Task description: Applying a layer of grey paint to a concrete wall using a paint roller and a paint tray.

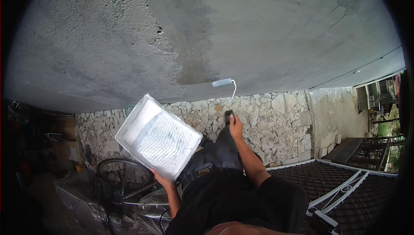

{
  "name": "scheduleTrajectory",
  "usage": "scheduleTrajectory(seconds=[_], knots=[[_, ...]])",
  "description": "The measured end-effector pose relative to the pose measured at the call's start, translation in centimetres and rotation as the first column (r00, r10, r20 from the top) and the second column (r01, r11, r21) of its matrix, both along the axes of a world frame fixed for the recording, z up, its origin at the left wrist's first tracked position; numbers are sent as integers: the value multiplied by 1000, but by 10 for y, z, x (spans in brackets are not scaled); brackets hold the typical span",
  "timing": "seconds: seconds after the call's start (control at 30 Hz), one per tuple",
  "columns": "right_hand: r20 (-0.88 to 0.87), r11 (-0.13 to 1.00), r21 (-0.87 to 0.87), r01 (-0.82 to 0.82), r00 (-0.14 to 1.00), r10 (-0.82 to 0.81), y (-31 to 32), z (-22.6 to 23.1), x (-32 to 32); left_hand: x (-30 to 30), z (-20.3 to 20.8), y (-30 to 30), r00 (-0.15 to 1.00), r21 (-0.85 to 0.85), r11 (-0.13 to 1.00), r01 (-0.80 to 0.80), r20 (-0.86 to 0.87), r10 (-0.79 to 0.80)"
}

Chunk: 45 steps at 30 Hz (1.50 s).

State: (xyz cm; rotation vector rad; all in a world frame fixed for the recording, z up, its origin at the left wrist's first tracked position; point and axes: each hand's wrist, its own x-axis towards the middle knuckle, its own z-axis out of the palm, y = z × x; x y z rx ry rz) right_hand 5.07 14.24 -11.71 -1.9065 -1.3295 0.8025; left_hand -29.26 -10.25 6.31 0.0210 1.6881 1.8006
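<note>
Head-worn; looks down; tray [133, 117] near, wall [267, 32] beyond

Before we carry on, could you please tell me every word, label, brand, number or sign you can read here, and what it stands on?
There are none that I can read.
Paint tray, paint roller and grey wall: no lettering visible.
Shadowed clutter at the left: too dark to tell.

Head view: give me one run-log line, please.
Left hand: holds paint tray; right hand: grips paint roller; grey wall: partly darker; roller-wall contact: unclear
</note>
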Motion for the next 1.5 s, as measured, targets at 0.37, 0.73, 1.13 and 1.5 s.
scheduleTrajectory(seconds=[0.37,0.73,1.13,1.5], knots=[[-119,775,-109,-623,782,612,-27,295,-40,-8,-59,-6,997,-44,997,-68,-33,66],[-385,506,-323,-800,600,702,-28,261,-187,13,-50,-2,999,43,998,-38,-36,40],[-190,365,-428,-827,477,858,-8,271,-198,33,-63,-3,995,53,994,-101,-17,102],[-144,528,-158,-834,549,824,-29,271,-163,25,-81,-7,990,82,992,-97,106,88]])
